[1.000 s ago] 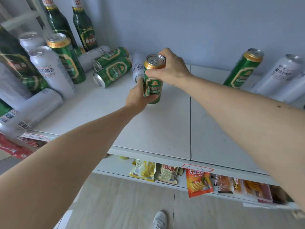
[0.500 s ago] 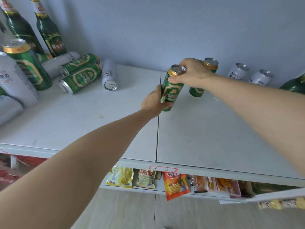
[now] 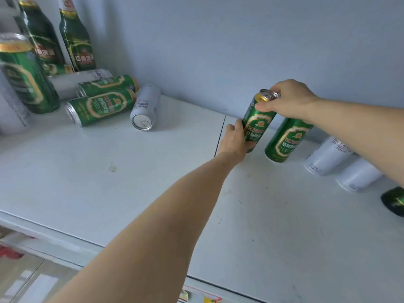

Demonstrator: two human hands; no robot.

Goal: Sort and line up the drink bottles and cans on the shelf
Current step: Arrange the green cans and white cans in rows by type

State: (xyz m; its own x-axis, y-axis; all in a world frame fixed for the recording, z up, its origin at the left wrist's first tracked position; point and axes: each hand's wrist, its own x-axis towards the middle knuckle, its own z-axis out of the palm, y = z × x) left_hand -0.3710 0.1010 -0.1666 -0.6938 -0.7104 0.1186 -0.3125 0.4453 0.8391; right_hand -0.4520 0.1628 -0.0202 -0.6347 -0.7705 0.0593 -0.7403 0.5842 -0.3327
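A green beer can (image 3: pixel 258 121) with a gold rim stands near the back of the white shelf (image 3: pixel 153 182). My right hand (image 3: pixel 288 99) grips its top and my left hand (image 3: pixel 235 139) holds its lower side. It stands right beside a second upright green can (image 3: pixel 287 142), partly hidden by my right wrist. Two white cans (image 3: pixel 325 158) stand further right. At the left lie two green cans (image 3: pixel 101 106) and a white can (image 3: pixel 145 108) on their sides, with an upright green can (image 3: pixel 26 77) and two green bottles (image 3: pixel 76 36) behind.
A dark green bottle (image 3: pixel 393 201) shows at the right edge. The shelf's front edge (image 3: pixel 65 235) runs across the lower left, with snack packets below it. A seam (image 3: pixel 219 134) splits the shelf top. The wall rises directly behind the cans.
Both hands have carried the green can rightwards from the left group to beside the upright green can near the wall. The view has followed to the right.
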